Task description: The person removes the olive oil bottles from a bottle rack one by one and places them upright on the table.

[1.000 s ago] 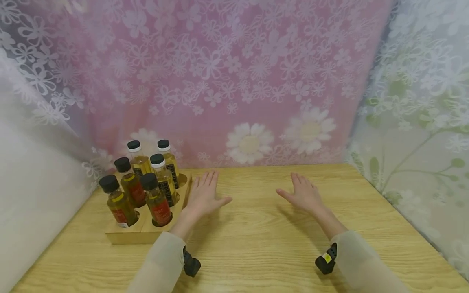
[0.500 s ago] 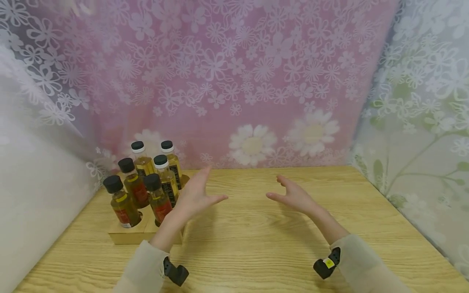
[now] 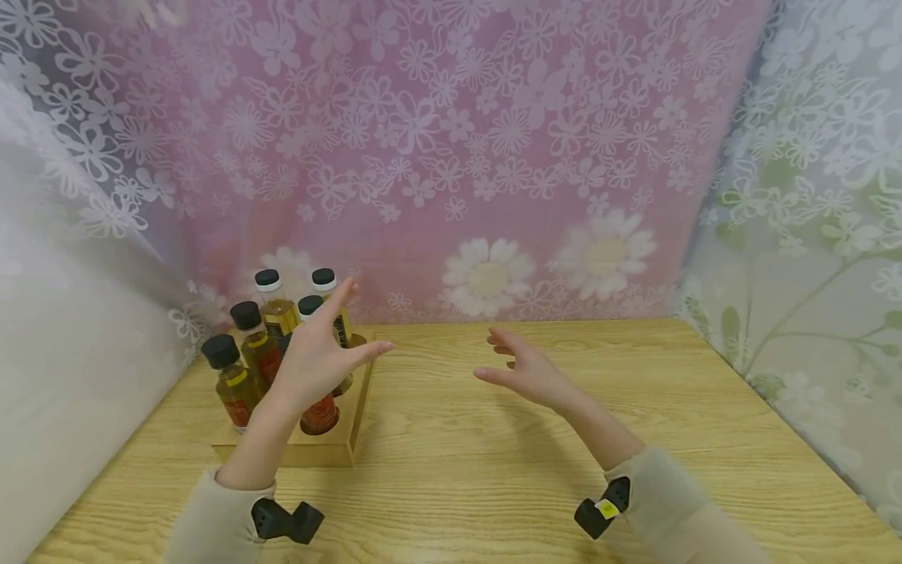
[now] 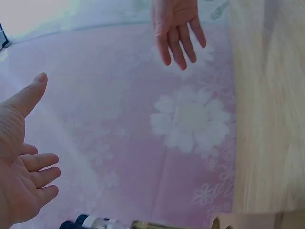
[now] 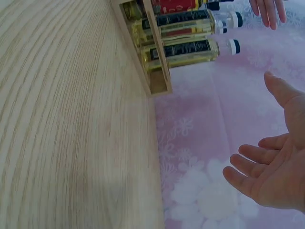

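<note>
**A:** What was each hand doing?

**B:** The left hand [image 3: 313, 362] hung raised in front of the bottles [image 3: 264, 356], fingers [image 3: 337, 301] straight and spread, gripping nothing. The right hand [image 3: 530, 374] hovered over the counter [image 3: 493, 462], well apart from the rack, fingers loosely spread, also holding nothing.

**A:** And the bottles?

**B:** Six stood upright in a wooden rack [image 3: 331, 448] at the counter's back-left corner, beside the flowered curtain [image 3: 451, 157]. Each sat in its own round hole, which kept it from tipping. Black caps; amber and yellow liquid inside. One hole at the rack's far right end appeared unfilled.
</note>
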Motion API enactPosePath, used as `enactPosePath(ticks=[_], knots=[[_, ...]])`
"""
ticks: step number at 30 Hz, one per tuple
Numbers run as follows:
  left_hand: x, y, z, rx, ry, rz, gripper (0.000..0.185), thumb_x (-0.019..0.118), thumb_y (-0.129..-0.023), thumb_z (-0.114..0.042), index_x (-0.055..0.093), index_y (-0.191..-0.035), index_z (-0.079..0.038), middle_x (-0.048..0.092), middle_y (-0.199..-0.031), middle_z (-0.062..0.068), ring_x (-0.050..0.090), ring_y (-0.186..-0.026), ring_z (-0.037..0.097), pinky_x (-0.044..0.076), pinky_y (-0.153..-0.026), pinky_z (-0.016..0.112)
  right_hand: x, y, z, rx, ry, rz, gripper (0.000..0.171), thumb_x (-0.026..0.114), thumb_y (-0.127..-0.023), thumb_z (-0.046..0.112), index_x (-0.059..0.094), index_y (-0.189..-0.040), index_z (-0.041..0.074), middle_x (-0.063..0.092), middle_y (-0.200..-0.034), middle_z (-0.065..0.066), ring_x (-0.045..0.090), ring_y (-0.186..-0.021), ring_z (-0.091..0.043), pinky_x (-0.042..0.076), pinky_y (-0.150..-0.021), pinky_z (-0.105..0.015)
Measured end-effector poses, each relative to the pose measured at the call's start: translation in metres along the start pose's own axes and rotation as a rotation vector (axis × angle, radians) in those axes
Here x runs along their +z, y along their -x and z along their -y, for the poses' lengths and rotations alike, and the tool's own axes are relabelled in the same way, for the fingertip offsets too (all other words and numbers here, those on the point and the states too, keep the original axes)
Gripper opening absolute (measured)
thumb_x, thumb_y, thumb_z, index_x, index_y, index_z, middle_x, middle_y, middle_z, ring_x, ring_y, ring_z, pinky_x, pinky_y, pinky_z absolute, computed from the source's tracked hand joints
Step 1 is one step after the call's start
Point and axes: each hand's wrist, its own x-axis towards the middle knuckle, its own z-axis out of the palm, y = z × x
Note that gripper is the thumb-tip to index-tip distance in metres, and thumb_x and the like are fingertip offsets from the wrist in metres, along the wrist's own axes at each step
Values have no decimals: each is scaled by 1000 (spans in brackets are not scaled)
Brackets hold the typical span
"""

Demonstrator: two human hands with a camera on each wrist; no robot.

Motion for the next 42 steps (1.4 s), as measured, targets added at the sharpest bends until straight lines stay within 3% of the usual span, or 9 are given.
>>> enactPosePath(ticks=[3, 5, 6, 10, 15, 21, 29, 35, 42], knots=[[-16, 2, 4, -34, -14, -12, 93, 72, -79, -42, 19, -150, -14, 37, -145, 11, 52, -59, 27, 38, -54, 34, 6, -4, 8, -14, -21, 6, 82, 65, -86, 40, 24, -147, 4, 35, -144, -18, 34, -130, -34, 32, -102, -51], [-27, 3, 8, -61, -17, -16, 93, 71, -79, -45, 18, -150, -15, 34, -147, 11, 57, -92, 34, 42, -67, 41, 10, -7, 13, -28, -27, 13, 82, 65, -86, 40, 24, -147, 4, 36, -143, -18, 35, -130, -34, 33, -101, -50], [-32, 3, 10, -75, -20, -18, 93, 70, -79, -47, 18, -150, -15, 33, -147, 10, 52, -106, 37, 43, -73, 46, 13, -9, 15, -30, -33, 17, 81, 65, -86, 40, 24, -147, 5, 36, -143, -17, 35, -130, -33, 33, -101, -50], [-50, 5, 20, -118, -33, -32, 94, 69, -79, -49, 18, -150, -14, 31, -148, 11, 30, -130, 41, 33, -92, 62, 22, -14, 23, -52, -56, 35, 79, 64, -87, 39, 25, -147, 7, 35, -144, -13, 34, -131, -30, 33, -102, -48], [-68, 6, 38, -163, -69, -46, 97, 69, -79, -49, 14, -150, -14, 26, -149, 16, 24, -132, 44, 25, -94, 68, 35, -22, 32, -76, -86, 29, 79, 66, -86, 37, 25, -147, 9, 32, -147, -9, 30, -134, -27, 31, -104, -45], [-89, 13, 73, -201, -84, -47, 95, 66, -83, -45, 8, -151, -12, 18, -151, 21, 22, -130, 49, 23, -92, 70, 56, -33, 41, -75, -131, -3, 86, 70, -83, 35, 20, -149, 10, 30, -148, -8, 29, -134, -25, 30, -105, -42], [-109, 41, 124, -285, 8, 52, 94, 60, -90, -39, -8, -149, -12, -1, -152, 23, 1, -133, 52, 10, -93, 73, 83, -41, 51, -39, -118, 20, 89, 70, -83, 36, 16, -149, 9, 27, -150, -10, 26, -135, -27, 28, -106, -42], [-108, 66, 166, -314, 57, 207, 99, 60, -91, -31, -20, -144, -8, -11, -148, 29, -6, -127, 59, 8, -91, 74, 107, -45, 54, -35, -88, 52, 95, 72, -81, 37, 13, -149, 7, 25, -150, -11, 24, -136, -28, 24, -107, -47], [-87, 85, 195, -360, 107, 358, 102, 63, -88, -26, -18, -140, 10, -4, -141, 42, 2, -124, 62, 15, -90, 74, 135, -48, 51, -28, -25, 142, 96, 71, -81, 40, 13, -149, 4, 21, -151, -14, 22, -137, -30, 25, -107, -46]])
